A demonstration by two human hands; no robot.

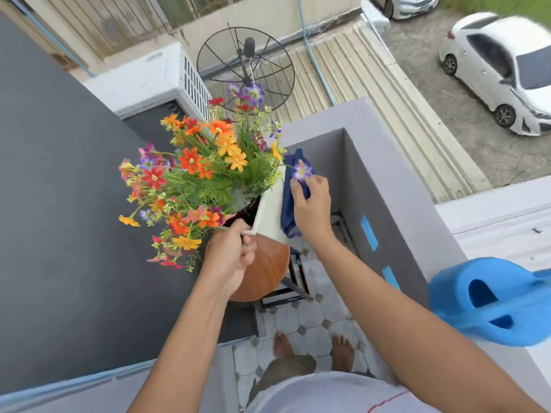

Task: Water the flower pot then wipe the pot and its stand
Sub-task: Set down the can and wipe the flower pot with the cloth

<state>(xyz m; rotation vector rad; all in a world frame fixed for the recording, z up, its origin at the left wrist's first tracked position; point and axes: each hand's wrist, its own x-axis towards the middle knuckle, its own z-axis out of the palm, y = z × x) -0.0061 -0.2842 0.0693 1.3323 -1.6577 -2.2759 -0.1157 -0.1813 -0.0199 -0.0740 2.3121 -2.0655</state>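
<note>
A white square flower pot [269, 210] full of orange, red and purple flowers [202, 171] stands on a round brown wooden stand top [268, 269] with black metal legs [295, 281]. My left hand [232, 260] grips the pot's near rim corner. Against the pot's right side, my right hand [313, 207] presses a dark blue cloth [290, 201]. A blue watering can [489, 302] rests on the ledge at the right.
A grey balcony wall [366, 162] closes the right side and a dark wall [59, 189] the left. My bare feet stand on the tiled floor [301, 320]. Beyond the wall are a mesh satellite dish [246, 70], a corrugated roof and parked white cars [501, 67].
</note>
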